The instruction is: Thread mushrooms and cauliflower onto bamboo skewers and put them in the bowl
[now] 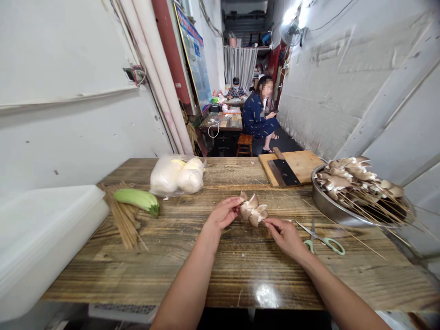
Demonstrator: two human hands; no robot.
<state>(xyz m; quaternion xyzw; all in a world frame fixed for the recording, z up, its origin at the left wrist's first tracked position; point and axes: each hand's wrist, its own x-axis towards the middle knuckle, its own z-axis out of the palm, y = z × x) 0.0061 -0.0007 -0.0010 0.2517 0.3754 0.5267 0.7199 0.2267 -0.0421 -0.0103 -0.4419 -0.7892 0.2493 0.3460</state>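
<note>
A cluster of grey-brown oyster mushrooms (253,211) is held just above the wooden table, between my two hands. My left hand (225,212) pinches the cluster at its left side, thumb and fingers closed on a cap. At the right end, my right hand (282,233) is closed in a pinch where the skewer would come out; the stick itself is mostly hidden by the fingers. Scissors (321,239) with pale green handles lie spread just right of my right hand. Several loose bamboo skewers (347,230) lie on the tabletop near them.
A metal bowl (326,208) of skewered mushrooms stands at right, sticks jutting out. Behind are a cutting board (305,165) and cleaver (284,172). Left are a bagged white-yellow food (177,176), a green squash (135,200), a skewer bundle (123,224) and white tubs (51,229). Two people sit beyond.
</note>
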